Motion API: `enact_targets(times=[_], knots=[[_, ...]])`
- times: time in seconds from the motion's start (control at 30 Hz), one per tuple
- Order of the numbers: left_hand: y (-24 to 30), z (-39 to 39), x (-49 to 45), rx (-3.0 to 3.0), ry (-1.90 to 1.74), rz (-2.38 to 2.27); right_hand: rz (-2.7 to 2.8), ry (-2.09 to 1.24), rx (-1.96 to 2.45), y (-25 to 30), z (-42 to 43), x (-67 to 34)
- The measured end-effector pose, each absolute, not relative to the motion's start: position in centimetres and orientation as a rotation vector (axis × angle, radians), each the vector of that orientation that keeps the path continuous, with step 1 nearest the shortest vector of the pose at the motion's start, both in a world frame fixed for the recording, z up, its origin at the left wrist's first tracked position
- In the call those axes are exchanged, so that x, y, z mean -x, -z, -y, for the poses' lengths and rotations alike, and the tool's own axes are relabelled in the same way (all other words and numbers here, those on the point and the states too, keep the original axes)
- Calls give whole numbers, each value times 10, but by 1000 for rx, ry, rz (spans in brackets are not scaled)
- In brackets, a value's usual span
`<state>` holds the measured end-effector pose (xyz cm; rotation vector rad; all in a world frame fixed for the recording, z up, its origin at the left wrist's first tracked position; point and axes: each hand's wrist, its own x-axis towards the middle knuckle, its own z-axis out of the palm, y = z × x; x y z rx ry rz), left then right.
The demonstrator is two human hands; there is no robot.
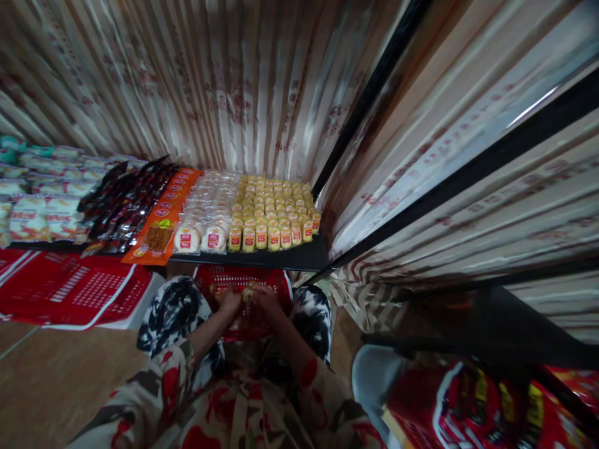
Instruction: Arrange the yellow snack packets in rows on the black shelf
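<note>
Between my knees sits a red plastic basket (281,282) with perforated sides, and both my hands are down inside it. My right hand (266,298) is closed on a small yellow snack packet (248,292). Just left of that packet, my left hand (230,304) has its fingers curled together; what they grip is hidden. More wrapped pieces lie in the basket, dim and partly covered by my hands. Above it, on a black shelf (299,257), stand tight rows of yellow wrapped snacks (274,237) beside round white packaged cakes (189,238).
Farther left along the shelf lie an orange snack pack (156,234), dark shiny packets (126,202) and white packets (47,215). Another red basket (88,290) is at the left. Black frame bars (421,206) cross the right, before striped sheeting. Red packages (472,405) lie lower right.
</note>
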<state>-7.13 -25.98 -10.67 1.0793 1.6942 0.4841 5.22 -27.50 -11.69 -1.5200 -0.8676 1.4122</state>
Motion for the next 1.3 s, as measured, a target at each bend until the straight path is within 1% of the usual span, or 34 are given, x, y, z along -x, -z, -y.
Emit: enact_targets(times=[0.17, 0.47, 0.6, 0.77, 0.87, 1.2, 1.3], knots=[[84, 257, 66, -843, -670, -1581, 633, -1487, 1362, 101, 278, -60], [53, 250, 57, -677, -917, -1364, 746, -1438, 1304, 68, 283, -74], [41, 246, 53, -673, -948, -1321, 865, -1449, 1299, 59, 288, -82], [26, 243, 50, -703, -947, -1282, 1134, -1265, 1347, 55, 295, -90], [20, 242, 47, -696, -952, -1272, 1203, -1214, 1354, 55, 296, -93], [15, 244, 43, -705, -956, -1234, 1185, -1120, 1272, 52, 296, -97], [10, 245, 43, -742, -940, -1190, 1064, -1173, 1270, 50, 297, -96]])
